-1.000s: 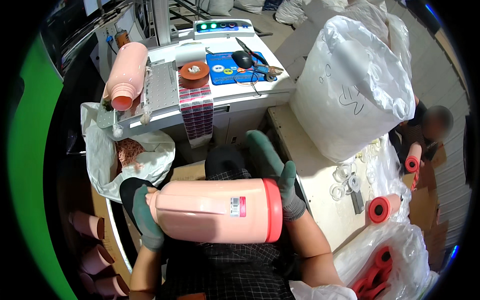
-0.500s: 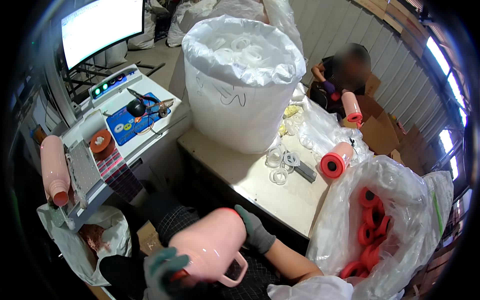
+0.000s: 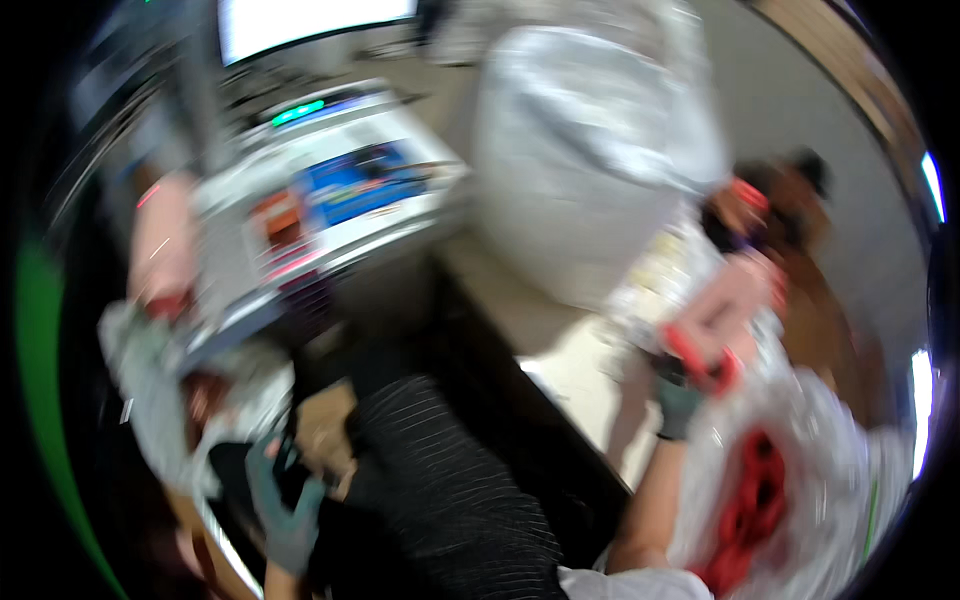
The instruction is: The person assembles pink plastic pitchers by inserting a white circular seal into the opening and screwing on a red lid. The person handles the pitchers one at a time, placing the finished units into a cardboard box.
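My left hand (image 3: 285,515), in a grey-green glove, is at the lower left above my lap. Its fingers are apart and nothing is in them. On the right, my gloved right hand (image 3: 678,402) is at the red end of a pink tumbler (image 3: 722,305) by the table's right side. The fingers look closed on it, though blur smears them. Whether one or two tumblers lie together there cannot be made out. Another pink tumbler (image 3: 165,240) is on the machine at the left.
A tall white sack (image 3: 590,170) stands on the table (image 3: 575,385). At the right, a clear plastic bag (image 3: 820,440) holds several red rings (image 3: 750,490). The white machine (image 3: 400,215) carries a blue mat (image 3: 355,185), with a screen (image 3: 310,25) behind. A person (image 3: 790,200) sits beyond the table.
The tumbler has left my lap, and my right hand has moved right and away to the table. My left hand has let go and moved left. The whole view has shifted and blurred.
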The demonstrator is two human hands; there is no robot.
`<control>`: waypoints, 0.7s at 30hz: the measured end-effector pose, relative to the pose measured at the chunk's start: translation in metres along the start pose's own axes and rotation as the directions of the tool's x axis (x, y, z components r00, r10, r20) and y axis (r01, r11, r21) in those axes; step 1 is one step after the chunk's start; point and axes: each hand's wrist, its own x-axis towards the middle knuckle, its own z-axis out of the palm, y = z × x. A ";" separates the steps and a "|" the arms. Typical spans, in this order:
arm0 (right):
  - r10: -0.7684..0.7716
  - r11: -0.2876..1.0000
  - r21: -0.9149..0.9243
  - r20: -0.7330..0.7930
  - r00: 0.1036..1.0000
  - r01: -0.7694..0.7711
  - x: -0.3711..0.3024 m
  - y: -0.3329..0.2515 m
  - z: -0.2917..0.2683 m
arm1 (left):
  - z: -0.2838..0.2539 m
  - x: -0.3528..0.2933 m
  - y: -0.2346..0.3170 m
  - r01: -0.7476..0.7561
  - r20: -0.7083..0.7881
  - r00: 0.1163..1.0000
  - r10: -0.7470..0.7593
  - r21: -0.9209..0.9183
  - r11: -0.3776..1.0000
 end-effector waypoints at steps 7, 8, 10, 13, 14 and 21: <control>0.266 0.831 -0.498 -0.035 0.963 -0.247 -0.052 0.163 0.093 | -0.097 -0.045 -0.106 0.254 -0.580 0.750 0.318 0.697 0.671; 0.705 0.670 -0.492 0.187 0.684 -0.556 -0.054 0.208 0.077 | -0.111 -0.090 -0.150 0.417 -0.725 0.649 0.231 0.593 0.689; 0.677 0.408 -0.903 0.200 0.708 -0.135 -0.101 0.284 0.088 | -0.146 -0.156 -0.210 0.645 -0.902 0.398 -0.165 0.147 0.750; 0.610 0.331 -0.939 0.289 0.738 0.094 -0.134 0.340 0.123 | -0.195 -0.275 -0.242 0.783 -0.972 -0.221 -0.083 -0.227 0.579; 0.690 0.394 -0.903 0.169 0.704 -0.170 -0.144 0.346 0.151 | -0.204 -0.312 -0.245 0.759 -0.909 -0.412 -0.056 -0.377 0.531; 0.883 0.275 -0.843 0.030 0.469 -0.463 -0.128 0.362 0.162 | -0.285 -0.405 -0.232 0.690 -0.803 -0.570 -0.173 -0.583 0.429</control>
